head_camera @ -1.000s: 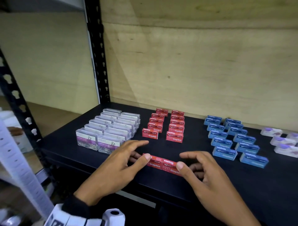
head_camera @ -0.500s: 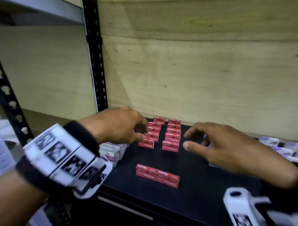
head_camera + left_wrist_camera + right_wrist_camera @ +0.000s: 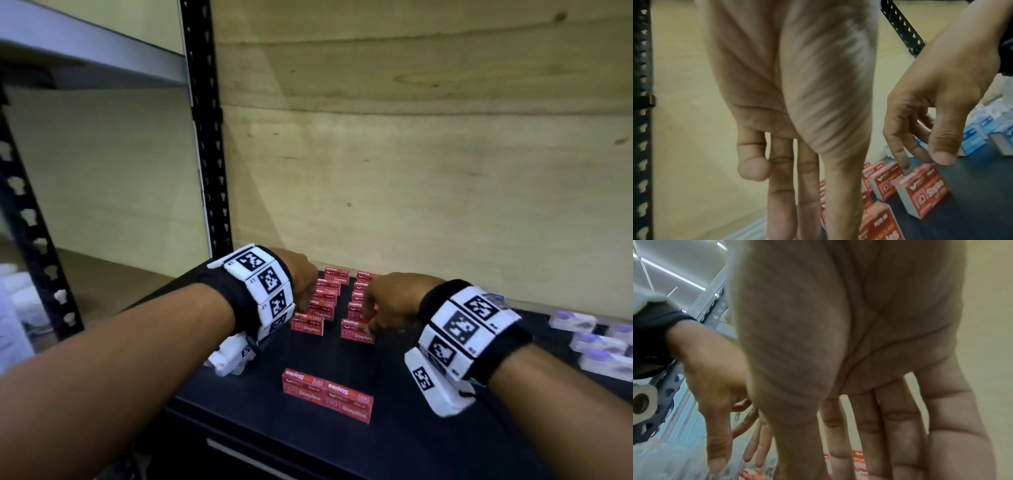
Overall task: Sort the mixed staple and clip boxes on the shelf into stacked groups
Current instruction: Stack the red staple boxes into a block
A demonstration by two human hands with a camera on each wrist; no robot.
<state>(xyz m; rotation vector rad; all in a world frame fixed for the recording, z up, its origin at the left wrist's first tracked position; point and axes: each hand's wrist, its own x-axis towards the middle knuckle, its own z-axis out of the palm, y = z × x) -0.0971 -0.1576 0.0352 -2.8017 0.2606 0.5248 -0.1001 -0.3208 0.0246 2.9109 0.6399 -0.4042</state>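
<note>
Both of your hands are reaching over the two columns of red staple boxes standing at the center of the head view, on the black shelf. Your left hand sits over the left column, fingers pointing down; in the left wrist view its fingers run straight and relaxed, and nothing is gripped. Your right hand is over the right column; the left wrist view shows its fingers loosely extended just above the top of the nearest box in that column, thumb and forefinger apart, holding nothing. Whether a fingertip touches that box cannot be told. In the right wrist view the right palm fills the frame with straight fingers, red boxes only glimpsed at the lower edge. Lower center of the head view: a block of red staple boxes lies flat near the shelf's front edge, well apart from both hands. Right edge of the head view: white boxes with purple marks, blurred. Blue boxes appear at the right of the left wrist view, beyond the right hand. Both wrists carry white bands with black square markers. A plywood panel backs the shelf; a black perforated upright stands at upper left.
</note>
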